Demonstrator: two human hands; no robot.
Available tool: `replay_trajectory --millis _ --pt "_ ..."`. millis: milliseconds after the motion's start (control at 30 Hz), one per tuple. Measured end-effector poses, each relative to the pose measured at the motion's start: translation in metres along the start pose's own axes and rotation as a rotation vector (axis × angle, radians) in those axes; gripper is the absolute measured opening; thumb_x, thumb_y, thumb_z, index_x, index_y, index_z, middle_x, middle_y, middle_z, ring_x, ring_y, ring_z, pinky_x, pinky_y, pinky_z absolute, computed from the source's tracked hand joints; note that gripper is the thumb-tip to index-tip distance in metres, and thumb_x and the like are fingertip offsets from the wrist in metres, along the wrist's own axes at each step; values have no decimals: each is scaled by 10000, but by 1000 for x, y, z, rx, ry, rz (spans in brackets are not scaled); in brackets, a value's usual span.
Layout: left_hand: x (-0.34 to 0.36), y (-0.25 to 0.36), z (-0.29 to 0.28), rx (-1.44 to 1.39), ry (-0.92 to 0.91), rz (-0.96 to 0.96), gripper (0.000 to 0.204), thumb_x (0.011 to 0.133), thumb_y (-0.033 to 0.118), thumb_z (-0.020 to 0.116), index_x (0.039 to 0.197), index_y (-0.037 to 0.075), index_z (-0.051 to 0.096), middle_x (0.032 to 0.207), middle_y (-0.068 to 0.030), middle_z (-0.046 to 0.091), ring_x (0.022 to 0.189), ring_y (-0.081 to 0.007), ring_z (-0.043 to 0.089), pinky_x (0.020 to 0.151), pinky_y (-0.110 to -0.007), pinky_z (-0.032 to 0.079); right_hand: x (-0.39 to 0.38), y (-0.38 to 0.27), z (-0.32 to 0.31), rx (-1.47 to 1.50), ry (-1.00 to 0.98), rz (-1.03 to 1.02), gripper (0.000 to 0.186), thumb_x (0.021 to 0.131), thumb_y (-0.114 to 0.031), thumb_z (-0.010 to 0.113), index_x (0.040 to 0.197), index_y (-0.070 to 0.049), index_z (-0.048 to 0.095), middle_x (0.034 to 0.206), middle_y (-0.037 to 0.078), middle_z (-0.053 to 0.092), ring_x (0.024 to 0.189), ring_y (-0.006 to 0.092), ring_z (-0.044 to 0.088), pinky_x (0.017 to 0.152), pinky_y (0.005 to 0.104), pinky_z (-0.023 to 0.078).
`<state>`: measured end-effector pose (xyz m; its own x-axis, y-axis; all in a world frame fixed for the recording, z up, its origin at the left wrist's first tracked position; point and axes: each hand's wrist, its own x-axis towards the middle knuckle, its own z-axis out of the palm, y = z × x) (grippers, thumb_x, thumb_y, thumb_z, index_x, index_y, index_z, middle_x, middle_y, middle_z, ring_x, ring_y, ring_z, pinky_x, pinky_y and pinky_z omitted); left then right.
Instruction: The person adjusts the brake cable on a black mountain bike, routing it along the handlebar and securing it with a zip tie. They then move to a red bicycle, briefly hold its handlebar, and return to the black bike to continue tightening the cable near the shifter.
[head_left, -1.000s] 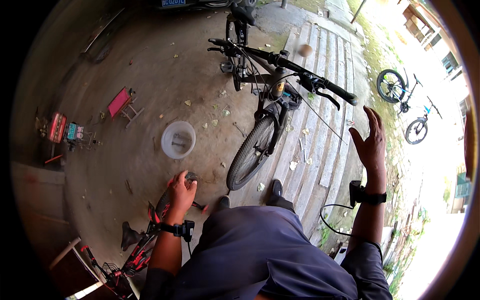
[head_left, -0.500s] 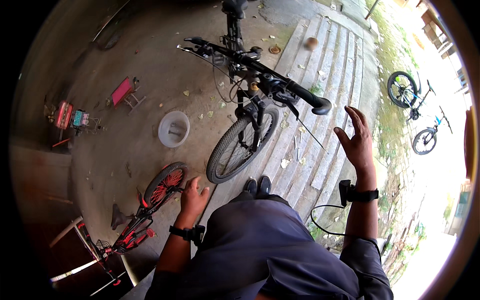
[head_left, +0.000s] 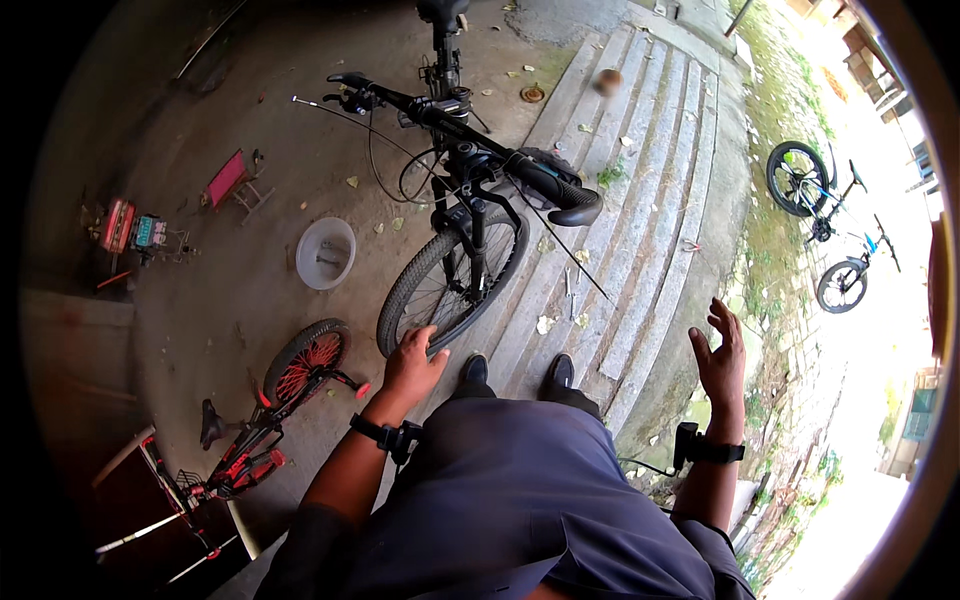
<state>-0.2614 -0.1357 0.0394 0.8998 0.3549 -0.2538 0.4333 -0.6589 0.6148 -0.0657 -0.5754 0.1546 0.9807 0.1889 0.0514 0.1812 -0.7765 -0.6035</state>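
In front of me a black bicycle [head_left: 470,140] stands with its handlebar [head_left: 545,178] across the view and its front wheel [head_left: 392,310] towards me. Thin loose cables stick out near both bar ends. My left hand [head_left: 412,368] is open by the near edge of the front tyre and overlaps it in view; whether they touch I cannot tell. Off to the right, my right hand [head_left: 722,362] hangs in the air, empty, its fingers apart. Each wrist wears a black strap with a small device.
Stone steps [head_left: 640,150] bear wrenches [head_left: 571,290], red-handled pliers [head_left: 690,246] and leaves. To the left are a white bucket [head_left: 326,232] with items inside, a small red-seated stool [head_left: 226,180] and a red-and-black bicycle [head_left: 290,385]. Another bicycle [head_left: 822,205] stands far right.
My left hand has come to the front tyre in view, while my right hand has dropped lower. My feet have moved apart. The black bicycle appears farther left.
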Motion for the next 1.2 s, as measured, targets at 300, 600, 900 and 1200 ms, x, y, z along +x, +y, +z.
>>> replay_trajectory --millis 300,600,900,1200 --pt "-8 67 49 -89 128 -53 486 874 256 706 1272 17 558 1176 -199 623 1029 -347 636 889 -435 519 70 15 -21 38 -160 -172 571 907 -208 734 1398 -19 510 1270 175 630 1137 309 643 940 401 526" --pt "-35 7 29 -177 239 -280 470 879 250 720 1266 20 584 1165 -179 645 1025 -320 657 876 -424 526 135 -158 32 151 -157 -715 498 897 -255 732 1289 7 574 1238 222 625 1127 402 615 952 418 497" --pt "-18 -76 -26 -166 313 -234 455 896 214 719 1270 -1 574 1130 -186 662 963 -285 698 793 -386 567 135 -245 90 -136 -311 -498 557 958 -407 632 1332 -3 547 1175 215 629 1085 386 625 924 425 495" --pt "60 -73 -98 -465 404 -135 374 979 229 655 1244 -25 580 1149 -194 681 978 -278 704 831 -366 547 156 -226 88 28 -418 -509 388 883 -120 650 1259 -35 605 1164 192 633 1080 392 600 936 417 489"
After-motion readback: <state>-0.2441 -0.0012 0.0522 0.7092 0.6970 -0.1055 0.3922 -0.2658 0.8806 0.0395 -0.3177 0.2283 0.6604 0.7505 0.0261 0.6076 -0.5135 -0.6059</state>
